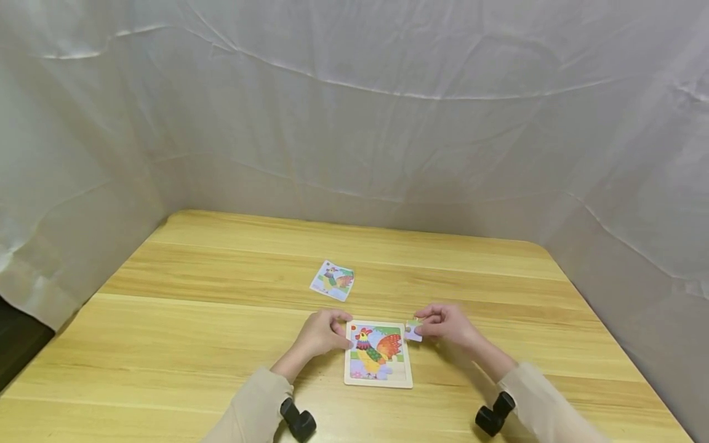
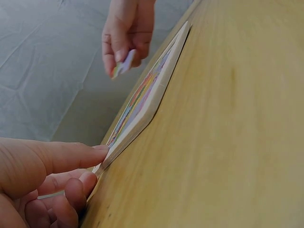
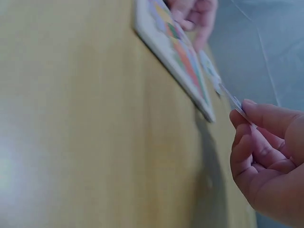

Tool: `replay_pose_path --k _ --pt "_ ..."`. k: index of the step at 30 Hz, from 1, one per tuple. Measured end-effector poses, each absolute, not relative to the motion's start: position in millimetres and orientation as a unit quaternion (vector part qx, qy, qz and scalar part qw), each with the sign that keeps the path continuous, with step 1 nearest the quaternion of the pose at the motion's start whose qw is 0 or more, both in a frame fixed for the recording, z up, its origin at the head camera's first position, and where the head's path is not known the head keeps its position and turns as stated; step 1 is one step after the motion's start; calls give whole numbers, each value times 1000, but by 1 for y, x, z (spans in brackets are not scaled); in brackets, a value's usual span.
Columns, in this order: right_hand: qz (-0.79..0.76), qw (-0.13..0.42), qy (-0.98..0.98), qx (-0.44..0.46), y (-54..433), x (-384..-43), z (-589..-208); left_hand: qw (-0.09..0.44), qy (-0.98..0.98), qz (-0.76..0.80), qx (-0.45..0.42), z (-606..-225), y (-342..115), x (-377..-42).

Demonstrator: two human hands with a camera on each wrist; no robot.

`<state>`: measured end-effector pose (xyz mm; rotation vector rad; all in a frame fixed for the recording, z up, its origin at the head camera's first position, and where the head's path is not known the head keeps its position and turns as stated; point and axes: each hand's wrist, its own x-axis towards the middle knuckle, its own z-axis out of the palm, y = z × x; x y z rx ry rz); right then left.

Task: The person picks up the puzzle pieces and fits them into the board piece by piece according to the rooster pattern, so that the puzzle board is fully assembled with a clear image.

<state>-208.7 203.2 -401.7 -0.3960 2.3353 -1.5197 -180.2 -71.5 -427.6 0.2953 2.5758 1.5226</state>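
A rooster jigsaw puzzle in a pale wooden tray lies flat on the table; the picture is mostly filled, with bare patches at the right side and lower right. My left hand grips the tray's upper left corner, thumb on the left rim and fingers at the top edge. In the left wrist view a digit presses the rim while the other fingers curl beside it. My right hand pinches a green and lilac puzzle piece just off the tray's upper right side. The right wrist view shows that piece edge-on between thumb and fingers.
A small paper card with the same rooster picture lies behind the tray, a little to the left. The wooden table is bordered by a pale hanging cloth at the back and sides.
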Motion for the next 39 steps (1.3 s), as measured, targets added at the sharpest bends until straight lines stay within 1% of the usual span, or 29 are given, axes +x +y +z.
replay_pose_path --k 6,12,22,29,36,39 --pt "-548 212 791 -173 194 -191 -409 69 856 503 96 -429 -72 -181" --pt "-542 233 783 -196 183 -178 -412 68 857 502 95 -428 -72 -181" --pt "-482 189 827 -219 174 -167 -411 73 853 507 93 -427 -72 -180" --pt "-460 179 834 -245 173 -162 -411 75 852 510 91 -428 -71 -180" --pt "-405 131 860 -282 170 -161 -410 75 852 510 92 -427 -71 -180" --pt "-386 121 868 -287 168 -161 -409 75 853 509 92 -427 -71 -180"
